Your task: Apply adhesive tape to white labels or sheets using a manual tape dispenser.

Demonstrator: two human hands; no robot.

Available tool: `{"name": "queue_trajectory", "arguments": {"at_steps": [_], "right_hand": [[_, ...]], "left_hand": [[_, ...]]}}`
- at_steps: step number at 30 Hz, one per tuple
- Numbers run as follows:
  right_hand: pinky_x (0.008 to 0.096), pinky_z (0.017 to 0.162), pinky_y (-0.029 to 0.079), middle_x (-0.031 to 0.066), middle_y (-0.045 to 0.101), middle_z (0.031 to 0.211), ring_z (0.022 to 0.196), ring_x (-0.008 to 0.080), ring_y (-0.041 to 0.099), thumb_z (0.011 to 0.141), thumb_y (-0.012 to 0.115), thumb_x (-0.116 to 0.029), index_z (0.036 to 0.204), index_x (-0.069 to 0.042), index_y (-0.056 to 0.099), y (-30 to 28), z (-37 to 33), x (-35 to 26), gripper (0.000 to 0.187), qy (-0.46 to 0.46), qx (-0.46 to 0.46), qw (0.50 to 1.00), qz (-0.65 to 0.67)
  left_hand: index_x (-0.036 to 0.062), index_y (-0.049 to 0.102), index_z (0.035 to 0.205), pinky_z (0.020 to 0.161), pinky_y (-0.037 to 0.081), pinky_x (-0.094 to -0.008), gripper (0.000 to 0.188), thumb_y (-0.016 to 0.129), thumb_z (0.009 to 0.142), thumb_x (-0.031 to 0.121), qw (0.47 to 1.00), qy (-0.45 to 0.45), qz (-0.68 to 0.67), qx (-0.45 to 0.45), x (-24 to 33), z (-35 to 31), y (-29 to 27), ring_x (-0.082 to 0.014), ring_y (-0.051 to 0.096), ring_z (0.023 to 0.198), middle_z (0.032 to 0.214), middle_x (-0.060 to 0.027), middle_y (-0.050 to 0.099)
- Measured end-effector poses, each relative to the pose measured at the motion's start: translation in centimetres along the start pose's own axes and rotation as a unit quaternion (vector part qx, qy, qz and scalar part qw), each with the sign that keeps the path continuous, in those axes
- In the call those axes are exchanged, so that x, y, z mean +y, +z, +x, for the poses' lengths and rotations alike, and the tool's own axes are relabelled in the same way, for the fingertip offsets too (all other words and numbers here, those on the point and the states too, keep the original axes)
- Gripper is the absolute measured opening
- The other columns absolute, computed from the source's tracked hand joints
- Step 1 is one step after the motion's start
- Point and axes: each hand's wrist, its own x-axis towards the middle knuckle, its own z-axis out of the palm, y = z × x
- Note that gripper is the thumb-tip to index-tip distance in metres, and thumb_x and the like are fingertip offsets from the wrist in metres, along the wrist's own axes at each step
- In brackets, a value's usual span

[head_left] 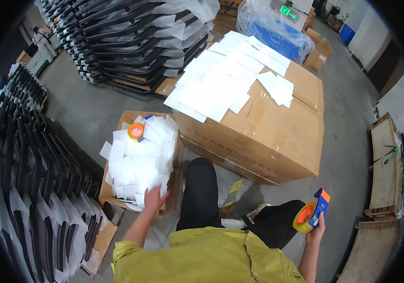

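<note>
At the right, my right hand (pixel 316 230) is closed around a blue and orange tape dispenser (pixel 321 207) loaded with a roll of yellowish clear tape. My left hand (pixel 154 199) reaches over the near edge of an open cardboard box (pixel 175 186), its thumb apart from its fingers. It touches or hovers just above white foam sheets (pixel 140 162) heaped in that box; nothing shows in its grip. On top of the heap lies a second roll of tape (pixel 136 131) with an orange core and blue dispenser parts.
A large closed carton (pixel 287 137) stands ahead, with white sheets (pixel 216 80) spread over its top. Stacked black curved frames (pixel 131 47) wrapped in white film rise behind, with more frames (pixel 37 188) at the left. Wooden crates (pixel 382 165) line the right side.
</note>
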Motion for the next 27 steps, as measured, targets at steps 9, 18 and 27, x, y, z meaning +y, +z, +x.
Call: {"name": "queue_trajectory", "arguments": {"at_steps": [9,18,27], "right_hand": [[0.0265,0.065,0.046,0.0057,0.06,0.08,0.069,0.013,0.057,0.085,0.058,-0.027,0.093,0.004,0.058,2.8,4.7,-3.1,0.032,-0.106,0.013,0.982,-0.156],[0.0222,0.062,0.042,0.0013,0.059,0.075,0.065,0.0069,0.053,0.083,0.062,-0.029,0.087,0.002,0.06,7.4,9.5,-4.5,0.031,-0.168,0.021,0.944,-0.284],[0.0227,0.06,0.044,0.0038,0.06,0.074,0.063,0.0089,0.056,0.083,0.061,-0.031,0.084,0.0,0.058,6.7,10.2,-4.3,0.031,-0.143,-0.018,0.96,-0.238]], "left_hand": [[0.0039,0.023,0.137,0.1,0.028,-0.0305,0.071,0.043,0.069,-0.007,0.888,0.044,-0.45,0.085,8.8,21.2,-8.8,-0.0256,0.027,0.13,0.14,-0.0147,0.029],[0.0033,0.037,0.126,0.082,0.036,-0.0243,0.064,0.037,0.064,-0.011,0.831,0.053,-0.553,0.037,12.2,22.4,-10.0,-0.0174,0.044,0.107,0.118,-0.0059,0.047],[-0.0002,0.036,0.125,0.097,0.027,-0.0276,0.06,0.042,0.066,-0.01,0.83,0.024,-0.554,0.057,12.4,20.7,-9.6,-0.0223,0.039,0.118,0.125,-0.0106,0.045]]}}
